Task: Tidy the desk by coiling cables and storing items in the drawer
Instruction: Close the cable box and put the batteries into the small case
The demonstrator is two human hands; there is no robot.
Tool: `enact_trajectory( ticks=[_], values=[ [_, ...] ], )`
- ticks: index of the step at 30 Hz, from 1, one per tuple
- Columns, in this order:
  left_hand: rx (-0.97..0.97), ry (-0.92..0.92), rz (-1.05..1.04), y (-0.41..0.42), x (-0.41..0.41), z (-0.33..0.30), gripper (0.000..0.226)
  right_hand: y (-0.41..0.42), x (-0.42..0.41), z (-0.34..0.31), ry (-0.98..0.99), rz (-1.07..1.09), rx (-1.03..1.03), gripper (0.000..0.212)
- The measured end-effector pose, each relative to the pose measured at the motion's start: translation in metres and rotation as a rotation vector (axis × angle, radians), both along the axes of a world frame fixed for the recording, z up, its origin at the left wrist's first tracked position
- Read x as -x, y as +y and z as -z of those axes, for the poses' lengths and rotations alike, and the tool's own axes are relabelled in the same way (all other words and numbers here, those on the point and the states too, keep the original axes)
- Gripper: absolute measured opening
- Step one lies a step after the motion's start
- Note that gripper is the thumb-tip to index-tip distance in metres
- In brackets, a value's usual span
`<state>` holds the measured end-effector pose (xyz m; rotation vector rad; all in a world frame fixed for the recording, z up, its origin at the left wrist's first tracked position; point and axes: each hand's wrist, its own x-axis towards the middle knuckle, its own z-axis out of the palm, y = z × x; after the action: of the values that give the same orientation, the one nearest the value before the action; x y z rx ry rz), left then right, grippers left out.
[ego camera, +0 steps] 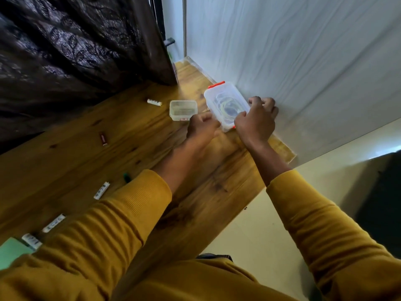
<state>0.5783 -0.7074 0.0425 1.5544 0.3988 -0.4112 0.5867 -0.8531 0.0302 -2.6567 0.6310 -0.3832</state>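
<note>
A clear plastic box [225,101] with orange clips stands on the wooden desk [130,135] against the white wall. A coiled pale cable shows through its lid. My right hand [257,119] grips the box's near right corner, fingers curled over its edge. My left hand [202,126] is blurred at the box's near left side, fingers curled against it. A smaller lidded clear container [183,109] sits just left of the box.
Several batteries lie scattered over the desk: a white one [154,102] at the back, a red one [103,138], a green one [126,177], more white ones [101,190] towards the front left. A green sheet [13,253] lies at the left edge. A dark curtain [76,51] hangs behind.
</note>
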Motion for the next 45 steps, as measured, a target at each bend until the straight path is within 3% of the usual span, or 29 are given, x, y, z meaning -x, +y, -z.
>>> enact_trajectory(
  ticks=[3, 7, 14, 18, 27, 37, 45],
  values=[
    [0.012, 0.032, -0.012, 0.023, 0.018, -0.003, 0.026, 0.019, 0.004, 0.0, -0.164, -0.156, 0.079, 0.035],
    [0.0, 0.055, -0.048, 0.057, 0.042, -0.001, 0.027, 0.061, 0.006, 0.001, -0.224, -0.374, 0.056, 0.032],
    [-0.032, 0.039, -0.217, 0.098, 0.055, 0.002, 0.029, 0.107, -0.002, 0.013, -0.023, -0.611, 0.062, 0.031],
    [-0.043, 0.029, -0.241, 0.118, 0.061, 0.005, 0.03, 0.115, -0.007, 0.016, 0.081, -0.641, 0.061, 0.034],
    [-0.054, 0.003, -0.259, 0.152, 0.081, 0.006, 0.03, 0.113, -0.019, 0.022, 0.064, -0.539, -0.081, 0.034],
    [-0.383, -0.272, -0.209, 0.18, 0.15, 0.01, 0.048, 0.15, 0.046, 0.017, -0.168, -0.805, -0.148, 0.02],
    [-0.628, -0.341, -0.249, 0.215, 0.215, 0.015, 0.082, 0.196, 0.126, 0.022, -0.093, -1.026, -0.285, 0.024]
  ],
)
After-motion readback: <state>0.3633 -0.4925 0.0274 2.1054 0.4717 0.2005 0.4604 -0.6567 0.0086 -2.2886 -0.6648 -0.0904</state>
